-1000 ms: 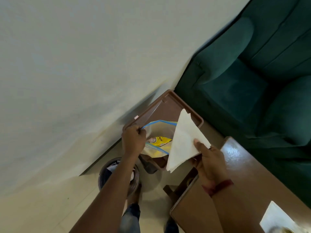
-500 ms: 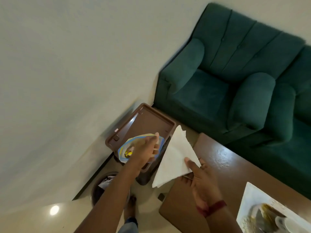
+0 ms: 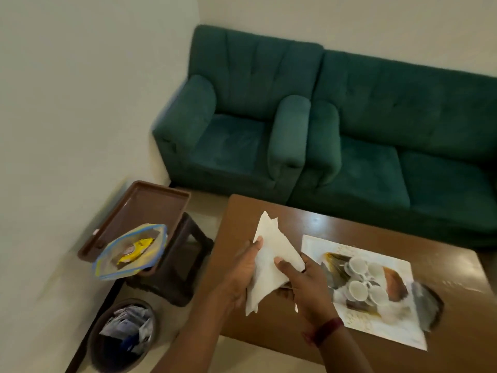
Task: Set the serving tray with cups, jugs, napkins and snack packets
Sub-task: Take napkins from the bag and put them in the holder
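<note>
A: What could go wrong from here?

B: The napkin [image 3: 271,258] is gripped by both hands above the wooden table [image 3: 269,332]: the left hand [image 3: 242,267] is closed on its left edge, and the right hand [image 3: 304,275] is pinched on its lower right side. If it is pulled unevenly, the thin paper could be torn or the triangular fold lost.

A: Anything else?

B: The snack packet [image 3: 131,251] is left lying on the near end of the brown tray [image 3: 142,200], with part of it hanging past the rim. It could be tipped off toward the waste bin [image 3: 122,335] below if the stool [image 3: 185,265] is knocked.

A: How does the napkin look?

B: It is seen as white, soft and folded into a rough triangle, with a ragged top corner and a limp lower tip. The white cups [image 3: 363,278] are clustered on a patterned mat [image 3: 382,324] just right of the hands; no cup is yet seen on the tray.
</note>
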